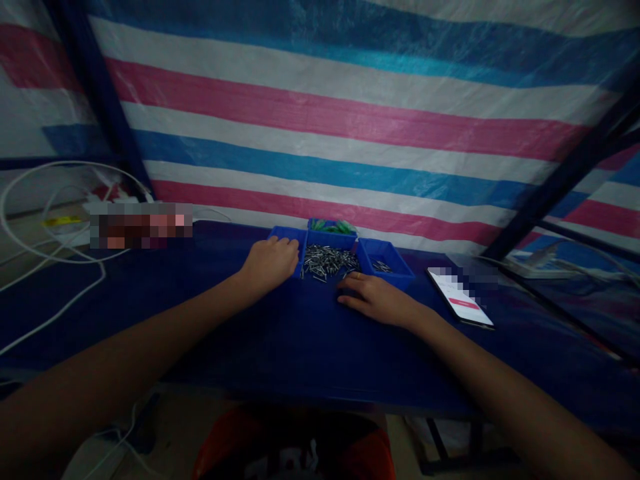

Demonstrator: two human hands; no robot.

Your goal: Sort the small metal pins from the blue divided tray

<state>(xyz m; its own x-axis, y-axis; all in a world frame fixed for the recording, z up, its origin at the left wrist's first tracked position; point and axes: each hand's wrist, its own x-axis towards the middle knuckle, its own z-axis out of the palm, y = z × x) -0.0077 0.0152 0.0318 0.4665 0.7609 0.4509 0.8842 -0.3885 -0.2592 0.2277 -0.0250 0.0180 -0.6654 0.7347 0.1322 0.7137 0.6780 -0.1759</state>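
A pile of small, thin metal pieces (327,261), like screws or nails, lies loose on the blue table between two blue bins. My left hand (273,263) rests over the left blue bin (287,233), its fingers curled down and their tips hidden. At the near right edge of the pile is my right hand (373,297), palm down, with thumb and fingers apart and a ring on one finger. The right blue bin (400,263) holds a few metal pieces (382,266). Behind the pile, a third blue bin (330,237) contains green items (333,227).
A phone (459,297) with a lit screen lies right of the bins on the blue table (300,353). White cables (65,313) loop at the left, beside a blurred-out patch. A striped tarp (325,127) hangs behind, between dark blue frame posts (565,170).
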